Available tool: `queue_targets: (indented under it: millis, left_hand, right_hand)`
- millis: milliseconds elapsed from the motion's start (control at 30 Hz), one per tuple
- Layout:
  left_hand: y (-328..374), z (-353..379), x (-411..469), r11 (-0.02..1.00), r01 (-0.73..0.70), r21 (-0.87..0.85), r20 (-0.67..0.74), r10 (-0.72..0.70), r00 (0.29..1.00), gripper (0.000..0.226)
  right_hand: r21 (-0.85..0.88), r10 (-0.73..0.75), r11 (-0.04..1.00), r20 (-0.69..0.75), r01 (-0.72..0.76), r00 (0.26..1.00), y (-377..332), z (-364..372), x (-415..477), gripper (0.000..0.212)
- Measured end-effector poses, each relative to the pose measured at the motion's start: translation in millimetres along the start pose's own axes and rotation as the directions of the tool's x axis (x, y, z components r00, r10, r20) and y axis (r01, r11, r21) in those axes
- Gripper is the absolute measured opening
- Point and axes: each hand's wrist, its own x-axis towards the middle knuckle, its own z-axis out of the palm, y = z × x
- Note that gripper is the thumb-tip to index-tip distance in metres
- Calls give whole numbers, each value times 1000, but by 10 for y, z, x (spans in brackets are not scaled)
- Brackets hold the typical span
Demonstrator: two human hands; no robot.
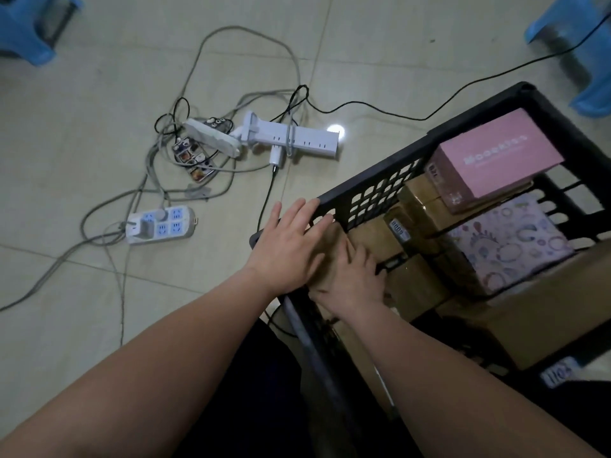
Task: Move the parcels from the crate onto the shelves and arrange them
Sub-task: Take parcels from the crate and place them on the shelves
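Observation:
A black plastic crate (373,190) stands on the floor at the right, packed with parcels. On top lie a pink box (496,153) and a parcel in patterned wrapping (509,246); brown cardboard boxes (373,239) fill the space beneath. My left hand (287,246) hovers flat over the crate's near corner, fingers straight, its fingertips at the rim. My right hand (353,279) reaches into the same corner and lies on a brown cardboard box there; its fingertips are hidden under my left hand. No shelf is in view.
Several power strips (158,224) and tangled cables (231,104) lie on the tiled floor left of the crate. Blue plastic stools stand at the top left (29,31) and top right (582,51). A large brown carton (545,312) sits by the crate's lower right.

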Motion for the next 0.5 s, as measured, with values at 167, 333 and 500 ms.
queue_targets:
  millis: [167, 333, 500]
  left_hand:
    - [-53, 74, 3, 998, -45, -45, -60, 42, 997, 53]
    - [-19, -9, -1, 999, -22, -35, -80, 19, 997, 54]
    - [55, -166, 67, 1000, -14, -21, -26, 13, 1000, 70]
  right_hand:
    - [4, 38, 999, 24, -38, 999, -60, 176, 58, 134]
    - [137, 75, 988, -30, -70, 997, 74, 30, 66, 127]
    - [295, 92, 952, -17, -83, 996, 444, -392, 93, 115]
